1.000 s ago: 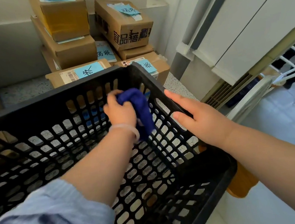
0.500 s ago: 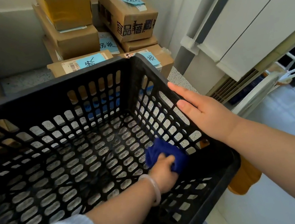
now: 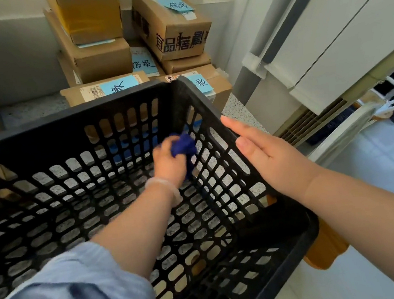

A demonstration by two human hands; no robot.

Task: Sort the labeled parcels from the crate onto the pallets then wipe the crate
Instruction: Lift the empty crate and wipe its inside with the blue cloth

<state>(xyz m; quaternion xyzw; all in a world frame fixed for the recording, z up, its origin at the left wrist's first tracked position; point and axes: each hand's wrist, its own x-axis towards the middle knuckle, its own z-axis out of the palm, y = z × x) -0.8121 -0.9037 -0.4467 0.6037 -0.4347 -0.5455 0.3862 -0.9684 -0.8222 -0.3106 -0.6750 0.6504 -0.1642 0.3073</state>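
The left hand [image 3: 168, 163] has gone from the near, low part of the crate [image 3: 64, 126] up to its far right corner. This is the same place where it was one second ago. Its fingers are closed around a bunched blue cloth [image 3: 183, 145], which it presses on the inside of the right wall. The hand is blurred, so I judge it is in the middle of a stroke.

The right hand [image 3: 269, 158] has not moved. It lies flat with straight fingers along the top edge of this wall, just to the right of the left hand, and it steadies the crate.

No parcel is inside the crate. The labeled parcels [image 3: 173, 28] are stacked beyond both hands, so the sorting seems finished and the wiping is going on, stroke by stroke along this wall.
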